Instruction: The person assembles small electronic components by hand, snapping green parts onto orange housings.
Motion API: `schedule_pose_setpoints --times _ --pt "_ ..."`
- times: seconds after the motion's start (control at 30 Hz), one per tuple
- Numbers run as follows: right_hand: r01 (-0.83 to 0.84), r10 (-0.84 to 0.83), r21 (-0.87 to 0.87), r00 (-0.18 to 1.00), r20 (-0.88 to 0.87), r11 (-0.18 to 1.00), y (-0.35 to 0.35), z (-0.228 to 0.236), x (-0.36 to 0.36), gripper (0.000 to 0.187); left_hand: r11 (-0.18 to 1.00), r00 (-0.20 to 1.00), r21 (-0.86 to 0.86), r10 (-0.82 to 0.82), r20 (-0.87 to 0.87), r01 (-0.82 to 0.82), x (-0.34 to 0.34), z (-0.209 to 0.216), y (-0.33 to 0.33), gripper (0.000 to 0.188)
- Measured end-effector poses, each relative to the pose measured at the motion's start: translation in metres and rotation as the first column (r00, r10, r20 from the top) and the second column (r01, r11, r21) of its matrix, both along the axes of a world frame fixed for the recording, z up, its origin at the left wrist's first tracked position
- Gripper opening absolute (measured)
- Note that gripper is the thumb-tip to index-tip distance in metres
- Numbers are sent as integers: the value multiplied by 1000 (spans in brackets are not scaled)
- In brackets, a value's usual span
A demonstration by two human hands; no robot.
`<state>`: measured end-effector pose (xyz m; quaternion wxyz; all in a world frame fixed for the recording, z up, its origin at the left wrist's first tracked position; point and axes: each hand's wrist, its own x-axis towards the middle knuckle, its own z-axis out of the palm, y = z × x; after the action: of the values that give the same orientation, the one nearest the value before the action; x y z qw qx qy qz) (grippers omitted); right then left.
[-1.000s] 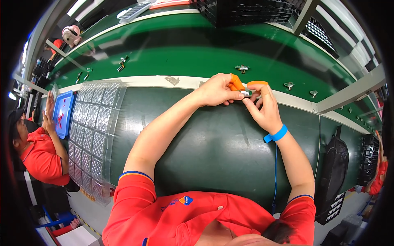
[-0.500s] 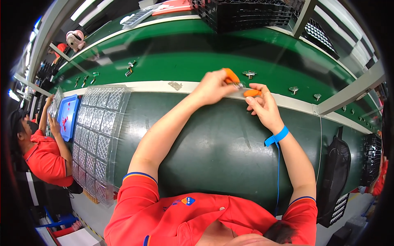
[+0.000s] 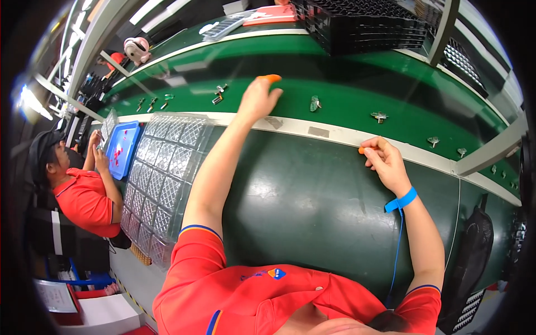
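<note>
Over the green conveyor belt [image 3: 357, 92], my left hand [image 3: 258, 100] reaches out with thumb and index finger apart, holding nothing. An orange covering, apparently a finger cot [image 3: 272, 79], is on its index finger. To its right, a small part with a clear greenish piece [image 3: 315, 104] lies on the belt, touched by neither hand. My right hand [image 3: 386, 162] is near the pale belt edge, fingers curled in and thumb close to them. Orange [image 3: 362, 151] shows at its fingertip. Whether anything small is inside that curl is hidden. A blue wrist strap [image 3: 402, 201] with a cord circles my right wrist.
Several small metal parts [image 3: 379, 117] lie spaced along the belt. Clear plastic trays [image 3: 162, 173] stand at left, beside a blue tray [image 3: 134, 137] with red pieces and a co-worker in red [image 3: 84, 198]. Black crates [image 3: 363, 28] stand beyond. A black bag [image 3: 472, 251] hangs right.
My hands, close together before around a small part, have separated. The left has moved left over the belt and opened; the part now rests on the belt. The view has shifted left.
</note>
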<state>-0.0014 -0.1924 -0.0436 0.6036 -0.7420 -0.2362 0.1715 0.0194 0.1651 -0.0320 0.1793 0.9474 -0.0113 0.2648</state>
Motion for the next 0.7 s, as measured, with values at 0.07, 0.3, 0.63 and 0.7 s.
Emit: schedule_pose_setpoints --times 0.07,0.3,0.63,0.7 --pt "-10 10 16 1000 6 1000 5 1 -1 16 951 966 168 250 66 -258 4 -4 47 36" --pt "-5 4 18 1000 19 1000 5 -2 1 16 679 599 339 734 -321 -651 4 -3 134 31" --pt "-15 15 22 1000 21 1000 -2 2 1 18 845 787 117 530 -315 -522 2 -1 123 20" --pt "-14 13 20 1000 22 1000 -2 3 2 18 851 788 94 515 -338 -517 2 2 120 21"
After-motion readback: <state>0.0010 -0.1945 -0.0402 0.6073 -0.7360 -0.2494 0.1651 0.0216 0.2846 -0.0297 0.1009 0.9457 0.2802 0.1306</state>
